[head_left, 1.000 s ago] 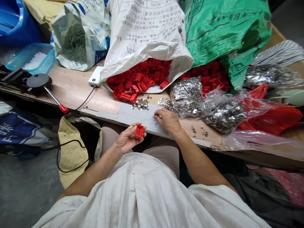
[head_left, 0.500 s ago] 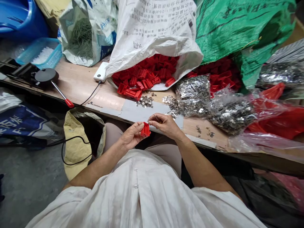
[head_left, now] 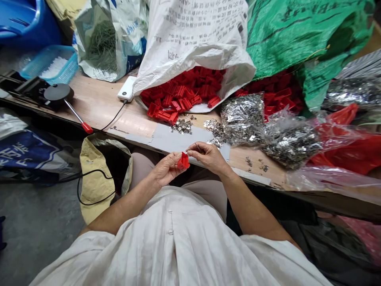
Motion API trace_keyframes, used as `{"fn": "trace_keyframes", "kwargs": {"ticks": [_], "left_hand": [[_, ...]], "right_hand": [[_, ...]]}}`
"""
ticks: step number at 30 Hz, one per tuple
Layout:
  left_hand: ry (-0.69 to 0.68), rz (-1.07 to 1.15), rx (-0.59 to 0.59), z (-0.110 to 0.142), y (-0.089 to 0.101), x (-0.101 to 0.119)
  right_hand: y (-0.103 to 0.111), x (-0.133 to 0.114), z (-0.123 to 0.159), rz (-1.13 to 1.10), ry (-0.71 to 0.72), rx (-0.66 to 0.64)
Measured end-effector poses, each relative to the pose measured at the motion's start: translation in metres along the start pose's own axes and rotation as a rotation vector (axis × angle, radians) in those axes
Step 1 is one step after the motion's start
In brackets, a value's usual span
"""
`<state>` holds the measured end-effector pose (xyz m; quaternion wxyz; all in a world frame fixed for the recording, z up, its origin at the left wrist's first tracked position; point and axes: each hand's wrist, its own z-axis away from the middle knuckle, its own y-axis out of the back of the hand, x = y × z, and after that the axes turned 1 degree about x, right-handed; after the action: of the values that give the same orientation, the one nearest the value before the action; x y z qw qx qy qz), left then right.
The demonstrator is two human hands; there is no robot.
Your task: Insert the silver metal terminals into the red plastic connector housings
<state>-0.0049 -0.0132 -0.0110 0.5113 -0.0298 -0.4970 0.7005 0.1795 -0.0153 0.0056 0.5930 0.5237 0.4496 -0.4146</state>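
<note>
A small red plastic housing (head_left: 183, 161), open on one side, is pinched between the thumb and fingers of my left hand (head_left: 167, 170). Close by its right edge, the thumb and fingertips of my right hand (head_left: 206, 156) are pressed together. Whatever they hold is too small to make out. Both hands are over my lap at the bench's front edge. Just beyond them lie small metal clips in loose piles (head_left: 182, 126). Many more red housings (head_left: 184, 93) spill from the mouth of a white woven sack (head_left: 196, 31).
Clear bags of metal clips (head_left: 242, 119) lie to the right, below a green sack (head_left: 306, 35). Leftward are a lever tool with a red handle tip (head_left: 87, 127), a white power bank (head_left: 126, 89) with a cable, and a blue basket (head_left: 70, 65). A yellowish sack (head_left: 92, 178) stands below the bench.
The red housing has turned slightly in my left hand and tilts differently. My right fingertips stay close beside it, almost unmoved.
</note>
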Motion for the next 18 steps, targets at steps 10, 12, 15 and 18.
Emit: {"fn": "trace_keyframes", "kwargs": {"ticks": [10,12,15,18], "left_hand": [[-0.006,0.015,0.019,-0.0008,-0.0036,0.0010],[0.004,0.015,0.027,-0.0012,-0.0037,0.0009],[0.011,0.024,0.029,-0.0025,-0.0025,0.0001],[0.015,0.023,0.027,-0.0035,-0.0010,-0.0010]], "right_hand": [[0.0003,0.0047,0.0007,0.051,0.021,0.000],[0.0003,0.0053,0.0010,0.057,0.024,-0.001],[-0.0002,0.0061,0.0015,0.056,0.019,-0.006],[-0.0008,0.0080,0.0020,0.053,0.010,-0.017]]}}
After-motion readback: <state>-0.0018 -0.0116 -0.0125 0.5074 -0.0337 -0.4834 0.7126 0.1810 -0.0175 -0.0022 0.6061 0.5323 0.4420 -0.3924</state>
